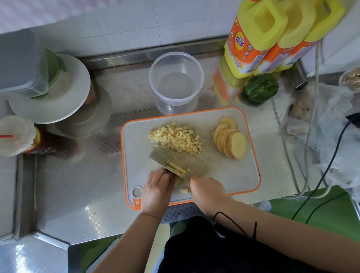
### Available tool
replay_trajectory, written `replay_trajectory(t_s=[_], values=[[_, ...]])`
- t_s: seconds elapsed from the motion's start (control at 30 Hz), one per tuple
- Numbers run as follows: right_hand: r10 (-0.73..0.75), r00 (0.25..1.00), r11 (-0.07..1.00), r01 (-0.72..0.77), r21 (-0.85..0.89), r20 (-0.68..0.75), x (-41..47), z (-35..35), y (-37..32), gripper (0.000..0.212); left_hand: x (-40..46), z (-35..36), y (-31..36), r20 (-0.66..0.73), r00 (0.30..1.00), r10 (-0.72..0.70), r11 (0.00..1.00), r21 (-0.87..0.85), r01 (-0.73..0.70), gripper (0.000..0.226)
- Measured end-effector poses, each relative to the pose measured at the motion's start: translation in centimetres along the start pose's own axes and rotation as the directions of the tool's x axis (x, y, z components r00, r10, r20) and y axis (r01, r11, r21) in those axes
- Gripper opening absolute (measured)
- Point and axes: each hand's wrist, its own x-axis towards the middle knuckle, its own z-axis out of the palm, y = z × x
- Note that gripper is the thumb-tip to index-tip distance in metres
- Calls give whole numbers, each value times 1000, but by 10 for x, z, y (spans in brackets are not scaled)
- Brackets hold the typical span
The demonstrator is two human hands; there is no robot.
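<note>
Mid-dicing at lower centre: the left hand [156,188] curls its fingers on the potato strips [176,168] on the cutting board [237,175], the right hand [207,190] grips the cleaver [159,160] (handle hidden), and the next chop probably needs the left fingertips tucked back.

Obs.: the knife [188,163] has a broad steel blade, set edge-down on the cutting board [227,175]. It runs diagonally, from its tip at far left toward near right. The handle is hidden inside my right hand [207,190], which grips it.

The potato strips [176,168] are pale yellow, a small bundle lying side by side against the blade. Their near ends sit under the curled fingers of my left hand [156,188].

One short offcut [184,191] lies on the board between my hands.
</note>
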Motion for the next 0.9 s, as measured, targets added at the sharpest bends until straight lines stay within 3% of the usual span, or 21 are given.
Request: replay_trajectory(t_s=[0.1,0.27,0.4,0.53,0.7,0.9], values=[[21,1000,996,-20,92,-11,5,1,8,26,0,-1,-1,11,1000,12,1000,14,-12,15],[9,996,967,-30,252,86,17,-16,24,40,-2,-8,3,1,1000,18,999,38,-18,18],[-42,999,987,46,156,-29,0,-17,19,40,-6,-12,1,1,998,61,995,82,-61,17],[-86,991,995,91,49,-105,-14,-9,3,22,-7,-9,-1,26,998,52,996,74,-54,21],[-1,999,1000,0,-21,-34,-14,-5,-6,16,-6,-6,-3,32,999,23,999,43,-25,22],[12,1000,1000,-12,26,1,-6,5,-3,12,-7,-5,-1,25,1000,-11,1000,3,10,26]])
